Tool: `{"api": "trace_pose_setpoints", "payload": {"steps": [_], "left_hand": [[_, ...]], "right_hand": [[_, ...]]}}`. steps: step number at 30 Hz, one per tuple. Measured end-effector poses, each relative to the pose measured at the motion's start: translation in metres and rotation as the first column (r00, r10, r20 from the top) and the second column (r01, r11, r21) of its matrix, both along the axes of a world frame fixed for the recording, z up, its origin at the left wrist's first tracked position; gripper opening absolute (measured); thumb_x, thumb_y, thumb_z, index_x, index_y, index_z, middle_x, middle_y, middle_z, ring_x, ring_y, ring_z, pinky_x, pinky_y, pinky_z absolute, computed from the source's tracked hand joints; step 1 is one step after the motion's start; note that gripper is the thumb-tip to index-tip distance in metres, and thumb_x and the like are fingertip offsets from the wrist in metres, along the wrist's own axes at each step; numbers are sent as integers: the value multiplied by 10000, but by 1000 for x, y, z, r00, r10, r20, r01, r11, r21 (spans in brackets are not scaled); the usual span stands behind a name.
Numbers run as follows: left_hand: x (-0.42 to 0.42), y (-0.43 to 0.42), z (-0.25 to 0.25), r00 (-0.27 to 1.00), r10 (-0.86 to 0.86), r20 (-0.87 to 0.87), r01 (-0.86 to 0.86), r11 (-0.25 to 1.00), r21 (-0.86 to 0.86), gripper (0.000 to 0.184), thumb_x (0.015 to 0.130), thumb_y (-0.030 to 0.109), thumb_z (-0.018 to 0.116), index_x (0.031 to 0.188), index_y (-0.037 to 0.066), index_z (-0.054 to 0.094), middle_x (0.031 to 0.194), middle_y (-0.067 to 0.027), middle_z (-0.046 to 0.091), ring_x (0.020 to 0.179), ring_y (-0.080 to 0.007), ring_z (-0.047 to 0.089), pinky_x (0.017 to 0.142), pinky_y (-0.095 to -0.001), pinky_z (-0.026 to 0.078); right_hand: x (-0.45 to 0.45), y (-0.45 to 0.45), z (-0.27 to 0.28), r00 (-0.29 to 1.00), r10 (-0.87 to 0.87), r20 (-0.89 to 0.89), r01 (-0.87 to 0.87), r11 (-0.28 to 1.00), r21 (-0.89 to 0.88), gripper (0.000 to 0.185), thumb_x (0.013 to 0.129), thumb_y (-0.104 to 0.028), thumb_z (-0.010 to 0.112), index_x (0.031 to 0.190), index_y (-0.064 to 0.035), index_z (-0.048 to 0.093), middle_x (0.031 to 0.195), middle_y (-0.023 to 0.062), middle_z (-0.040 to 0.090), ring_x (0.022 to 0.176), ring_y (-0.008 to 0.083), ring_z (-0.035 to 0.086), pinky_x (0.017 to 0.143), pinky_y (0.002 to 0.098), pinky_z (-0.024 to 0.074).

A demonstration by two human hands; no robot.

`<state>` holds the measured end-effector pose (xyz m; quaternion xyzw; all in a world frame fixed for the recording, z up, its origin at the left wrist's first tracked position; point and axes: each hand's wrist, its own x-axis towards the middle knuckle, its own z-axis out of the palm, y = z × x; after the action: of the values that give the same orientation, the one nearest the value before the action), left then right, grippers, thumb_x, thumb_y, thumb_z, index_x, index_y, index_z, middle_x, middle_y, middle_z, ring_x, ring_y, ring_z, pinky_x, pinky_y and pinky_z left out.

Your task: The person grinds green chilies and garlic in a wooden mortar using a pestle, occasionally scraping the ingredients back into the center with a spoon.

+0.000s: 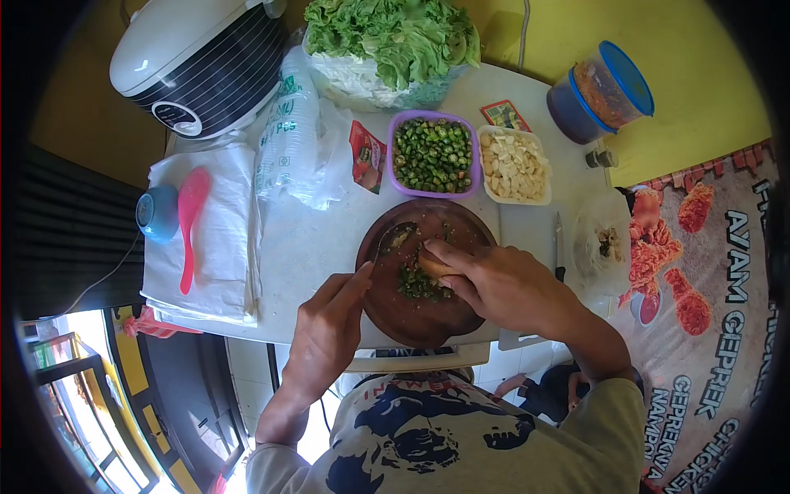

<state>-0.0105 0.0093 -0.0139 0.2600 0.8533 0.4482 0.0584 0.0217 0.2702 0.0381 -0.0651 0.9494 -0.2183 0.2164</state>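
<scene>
Green chili mash (pixel 420 284): lies around the middle of the round brown mortar dish (pixel 391 317), partly behind the pestle. Dish sits on the white table (pixel 304 247), right in front of the person. Texture reads coarse: green flecks and small bits, no smooth paste. A few scraps sit nearer the far side.

Right hand (pixel 514 284): fingers and thumb closed around the tan pestle (pixel 438 265), its end down at the mash. Left hand (pixel 327 317): thumb and fingers pinching the handle of a metal spoon (pixel 399 232), spoon end over the far-left part of the dish with some pale mash on it. Exact finger placement under the grip: can't tell.

Progress, my read: one small batch partly ground, more crushing needed before it's even. Most stock looks unprocessed. Purple container (pixel 434 196) beyond the dish is full of cut green chilies (pixel 434 152). White tub (pixel 512 200) beside it is heaped with pale peeled cloves (pixel 514 160), likely garlic, whole or cut, can't confirm.

Further out: knife (pixel 559 243) lying right of the dish, plastic bag (pixel 597 263) with dark scraps next to it, red sachet (pixel 368 156) left of the chilies, lettuce (pixel 395 41) piled at the back, rice cooker (pixel 206 74) far left.
</scene>
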Motion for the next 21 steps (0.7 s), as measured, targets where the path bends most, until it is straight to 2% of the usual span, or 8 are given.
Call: {"api": "trace_pose_setpoints", "payload": {"steps": [3,5,12,15,17,18,20,21], "left_hand": [[-2,-1,-1,999,-45,12,45,999,2,425,930,-123,621,1339,-22,673,1069,-216,719,921,-392,753,779,-420,610],[-4,-2,2,999,-51,-3,51,998,-31,414,930,-119,626,1329,-21,682,1067,-214,718,929,-390,754,783,-422,605],[-7,0,2,996,-76,-41,76,997,-6,411,930,-125,615,1322,-26,683,1064,-221,716,919,-395,746,774,-426,597],[-10,5,-3,994,-82,-71,85,996,34,407,928,-120,615,1319,-30,683,1060,-229,714,913,-408,739,768,-432,593],[-13,14,-4,989,-121,-89,126,990,57,421,913,-116,622,1320,-29,679,1075,-232,707,916,-419,733,766,-443,589],[-13,19,-4,989,-115,-91,121,991,59,421,913,-116,622,1320,-29,679,1075,-232,707,916,-419,733,766,-443,589],[-10,27,-5,979,-175,-100,181,983,45,443,894,-118,628,1325,-25,673,1094,-227,700,917,-425,729,772,-451,587],[-8,27,-2,979,-181,-99,186,982,42,443,894,-118,628,1325,-25,673,1094,-227,700,917,-425,729,772,-451,587]], "right_hand": [[-7,-7,9,994,-2,105,-5,997,71,511,1019,-225,644,1511,-138,532,938,241,720,789,443,708,686,540,559],[2,-10,-1,995,2,-103,-1,1000,10,500,1015,-220,648,1497,-140,537,910,241,713,758,454,703,659,543,558],[1,-3,-23,991,-31,-131,25,998,-51,519,1021,-212,641,1520,-141,518,857,244,699,775,483,694,660,550,552],[9,18,-50,919,-49,-392,-77,951,-300,543,1057,-267,629,1562,-131,483,791,170,684,679,355,703,620,466,550],[15,26,-40,952,-298,-76,205,800,-564,495,1108,-297,549,1558,-103,485,860,172,709,596,273,685,558,417,530],[18,29,-35,953,-292,-79,199,803,-562,495,1108,-297,549,1558,-103,485,860,172,709,596,273,685,558,417,530],[28,34,-24,840,-450,303,525,534,-662,524,1140,-336,494,1606,-109,416,810,55,623,540,105,561,509,272,452],[31,34,-21,838,-453,305,528,530,-664,524,1140,-336,494,1606,-109,416,810,55,623,540,105,561,509,272,452]]}}
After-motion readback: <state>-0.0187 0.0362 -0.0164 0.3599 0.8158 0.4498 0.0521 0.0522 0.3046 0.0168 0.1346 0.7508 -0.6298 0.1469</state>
